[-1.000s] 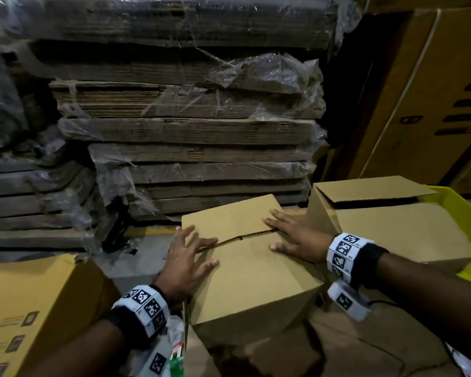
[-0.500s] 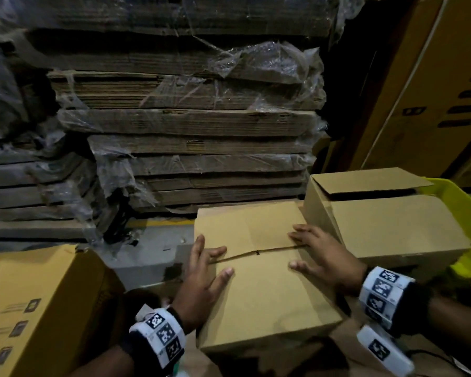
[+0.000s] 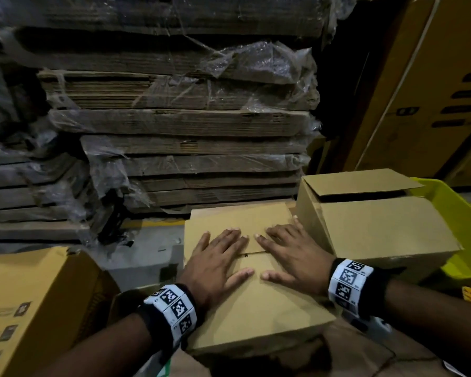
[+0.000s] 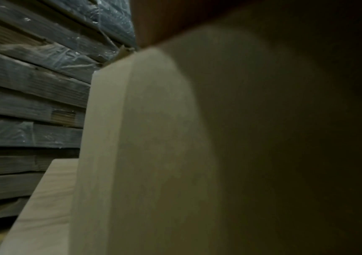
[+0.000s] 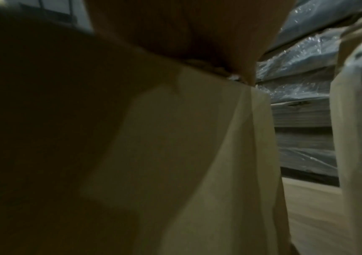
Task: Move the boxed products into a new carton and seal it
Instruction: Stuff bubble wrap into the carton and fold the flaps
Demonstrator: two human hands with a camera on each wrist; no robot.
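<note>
A plain brown carton (image 3: pixel 256 308) stands in front of me with its two top flaps folded down and meeting at a seam. My left hand (image 3: pixel 218 257) lies flat on the flaps, fingers spread across the seam. My right hand (image 3: pixel 291 254) lies flat beside it, fingers straight, also over the seam. Both wrist views look along the carton's side (image 4: pixel 145 155) (image 5: pixel 197 155) from close up; no fingers show there. A second brown carton (image 3: pixel 378 229) stands to the right with one top flap raised over a dark gap.
Stacks of flat cardboard wrapped in plastic film (image 3: pixel 174 118) rise right behind the carton. A printed yellow-brown box (image 3: pixel 30 308) sits at the lower left. A yellow-green bin (image 3: pixel 457 210) holds the second carton. Tall printed cartons (image 3: pixel 433 91) stand at the right.
Both hands slid inward along the seam from the carton's side edges to its middle and now nearly touch. The carton sits squarer to me than before.
</note>
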